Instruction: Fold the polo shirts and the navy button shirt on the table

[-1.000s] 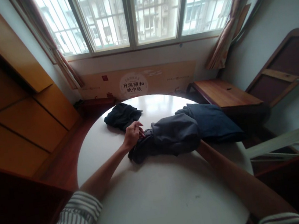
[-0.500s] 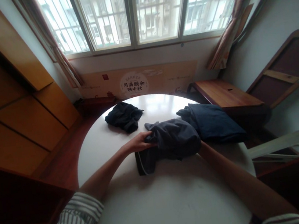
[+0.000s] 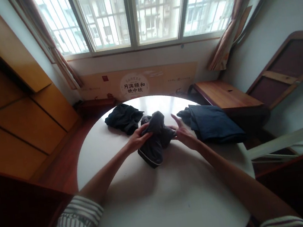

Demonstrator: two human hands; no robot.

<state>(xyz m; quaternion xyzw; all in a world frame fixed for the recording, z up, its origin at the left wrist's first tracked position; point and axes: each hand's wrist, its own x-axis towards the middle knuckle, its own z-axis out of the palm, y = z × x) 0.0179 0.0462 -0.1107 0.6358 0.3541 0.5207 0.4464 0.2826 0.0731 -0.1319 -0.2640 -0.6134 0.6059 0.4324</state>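
Observation:
A crumpled dark grey garment (image 3: 158,133) with a thin white stripe near its lower edge is bunched up over the middle of the table. My left hand (image 3: 138,137) is closed on its left side, fingers pressed into the cloth. At the garment's right side, my right hand (image 3: 185,134) has its thumb raised and spread, with the fingertips against the cloth. Folds hide part of those fingers.
On the round white table (image 3: 180,199) a black crumpled garment (image 3: 124,118) lies at back left. Folded dark blue clothing (image 3: 215,123) lies at the right, near the edge. Beyond stand a wooden bench (image 3: 227,93) and, to the left, wooden cabinets (image 3: 27,134).
My right hand has come out from behind the grey garment and opened at its right side. The cloth has gone from spread wide to a narrower bunch, still in my left hand.

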